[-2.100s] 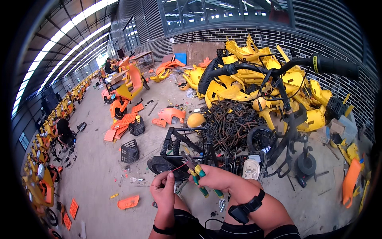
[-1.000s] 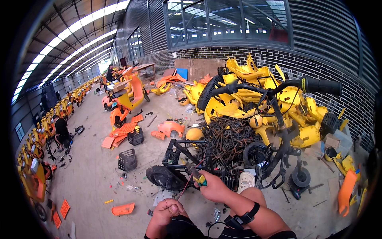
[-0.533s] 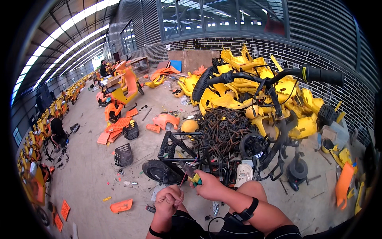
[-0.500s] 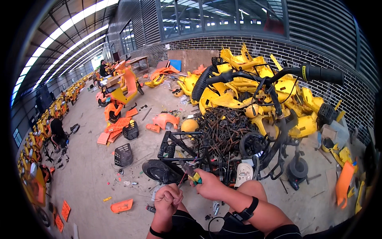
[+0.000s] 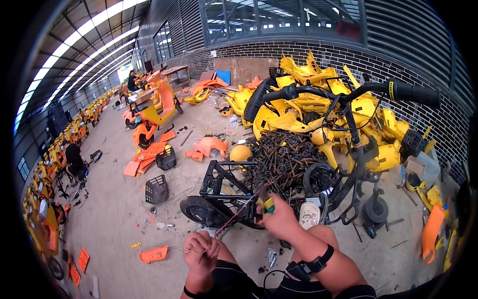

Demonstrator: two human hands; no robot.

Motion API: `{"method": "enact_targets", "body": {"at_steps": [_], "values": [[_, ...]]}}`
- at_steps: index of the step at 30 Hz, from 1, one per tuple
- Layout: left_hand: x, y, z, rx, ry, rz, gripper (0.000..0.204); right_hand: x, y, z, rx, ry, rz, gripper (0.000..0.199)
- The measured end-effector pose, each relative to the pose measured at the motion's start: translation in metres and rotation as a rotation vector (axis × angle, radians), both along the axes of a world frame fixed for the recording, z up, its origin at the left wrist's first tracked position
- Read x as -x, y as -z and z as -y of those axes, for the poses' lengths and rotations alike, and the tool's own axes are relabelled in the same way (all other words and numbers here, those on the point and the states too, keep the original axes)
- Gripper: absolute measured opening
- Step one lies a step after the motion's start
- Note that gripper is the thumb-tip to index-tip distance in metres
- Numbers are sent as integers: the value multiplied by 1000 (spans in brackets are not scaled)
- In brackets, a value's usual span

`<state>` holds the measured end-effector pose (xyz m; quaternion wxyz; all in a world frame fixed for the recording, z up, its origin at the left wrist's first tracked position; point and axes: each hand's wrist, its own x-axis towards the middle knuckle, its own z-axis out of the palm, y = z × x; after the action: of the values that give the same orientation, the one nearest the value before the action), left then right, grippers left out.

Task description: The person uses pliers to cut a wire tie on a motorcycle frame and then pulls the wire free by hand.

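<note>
My left hand [image 5: 201, 252] is closed low in the middle, its fingers pinched round one end of a thin wire. A red and grey stretch of this wire [image 5: 230, 220] runs up and right toward my other hand. My right hand [image 5: 282, 219] grips pliers [image 5: 267, 204] with yellow and green handles, and the wire reaches their jaws. Whether the jaws are closed on it is too small to see. Right in front of me stands a stripped black scooter frame [image 5: 219, 178], with its rear wheel [image 5: 200, 209] beside the wire. A loose grey wire end trails left from my left hand.
Beyond the frame lies a heap of dark metal parts [image 5: 284, 154], with yellow body panels [image 5: 303, 107] piled behind it. The handlebar [image 5: 366, 88] juts across the upper right. A black basket [image 5: 156, 190] and an orange panel [image 5: 154, 254] lie on the floor to the left.
My hands have moved apart: the right one, with the pliers, rightward and up, the left one slightly left and down. A longer length of wire now stretches between them.
</note>
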<state>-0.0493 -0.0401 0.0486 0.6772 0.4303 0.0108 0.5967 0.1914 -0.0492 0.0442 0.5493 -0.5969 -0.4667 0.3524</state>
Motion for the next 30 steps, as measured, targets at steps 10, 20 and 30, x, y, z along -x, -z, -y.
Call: {"method": "enact_targets", "body": {"at_steps": [10, 20, 30], "values": [[36, -5, -12, 43, -3, 172, 34, -33, -25, 6, 162, 24, -524, 47], [30, -5, -11, 72, 133, 290, 35, 5, -26, -3, 382, -452, -210, 32], [10, -11, -21, 46, 189, 276, 37, 17, -11, -16, 192, -598, -210, 51]]}}
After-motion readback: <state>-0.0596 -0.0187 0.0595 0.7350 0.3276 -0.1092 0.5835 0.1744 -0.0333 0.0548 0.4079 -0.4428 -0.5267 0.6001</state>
